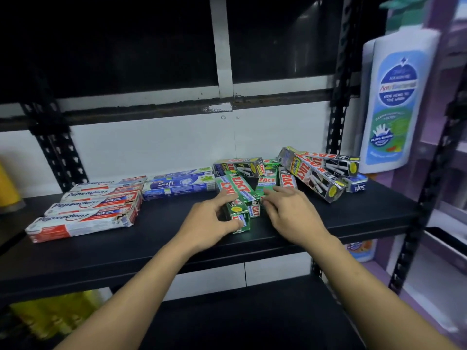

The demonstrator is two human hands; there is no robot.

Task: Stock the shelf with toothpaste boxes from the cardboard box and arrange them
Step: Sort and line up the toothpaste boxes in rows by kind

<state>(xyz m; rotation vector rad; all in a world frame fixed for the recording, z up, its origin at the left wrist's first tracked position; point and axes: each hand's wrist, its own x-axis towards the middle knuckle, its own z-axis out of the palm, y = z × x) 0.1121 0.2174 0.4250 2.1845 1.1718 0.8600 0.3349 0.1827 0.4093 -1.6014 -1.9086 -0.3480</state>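
A loose heap of green Zact boxes [237, 189] lies at the middle of the black shelf [353, 218], the boxes pointing different ways and overlapping. The left hand [214, 223] grips the front green Zact box [236, 209], with its thumb against the near end and its curled fingers over the top. The right hand [290, 213] lies just beside it. Its fingers are lightly bent and spread over the neighbouring green boxes, and its thumb touches the side of one. I cannot tell whether this hand actually grips a box.

Behind the heap and to its right, silver-and-black Zact Smokers boxes [318, 178] are stacked at angles, one leaning across another. A single blue Safi box [357, 184] sits at the far right of the shelf, with its lettering upside down.

Left of centre, two more Safi boxes [177, 185] lie flat one behind the other. Further left, white-and-red Pepsodent boxes [88, 210] lie side by side in a neat row that runs back toward the white wall.

At the upper right of the frame stands a large white hand-wash bottle [396, 102] with a blue and green label. At the lower left, blurred yellow packs [50, 317] show on the shelf below.
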